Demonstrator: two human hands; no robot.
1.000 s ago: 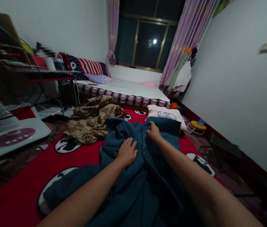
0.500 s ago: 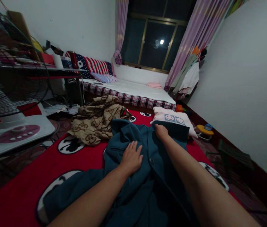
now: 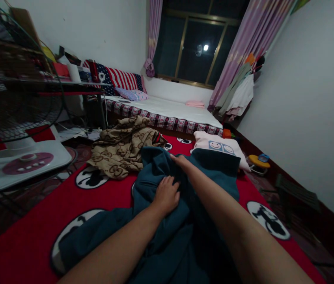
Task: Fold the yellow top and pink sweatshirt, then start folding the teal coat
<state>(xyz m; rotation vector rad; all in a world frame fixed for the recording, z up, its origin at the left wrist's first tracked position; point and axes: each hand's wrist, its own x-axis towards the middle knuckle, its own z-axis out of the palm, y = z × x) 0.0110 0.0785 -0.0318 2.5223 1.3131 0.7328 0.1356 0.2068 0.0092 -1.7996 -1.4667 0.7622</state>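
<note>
A dark teal garment (image 3: 167, 232) lies rumpled on a red blanket (image 3: 107, 197) with black-and-white round prints. My left hand (image 3: 167, 195) rests on the garment's front, palm down, fingers bent and slightly apart. Farther up, near the collar, my right hand (image 3: 180, 161) pinches the garment's edge. One teal sleeve stretches toward the lower left. Beyond the garment on the left is a crumpled brown patterned cloth (image 3: 122, 146); a pale pink pillow (image 3: 221, 148) with smiley prints lies behind it on the right.
A fan (image 3: 15, 86) and its white base (image 3: 33, 161) stand at the left, beside a cluttered desk (image 3: 75, 87). A bed (image 3: 167, 106) is under the window. On the right are a yellow stool (image 3: 258, 161) and a dark stool (image 3: 297, 193).
My right hand has moved left across the garment, drawing its right front edge inward over the middle. My left hand stays on the cloth, its fingers more bent. The view has shifted slightly.
</note>
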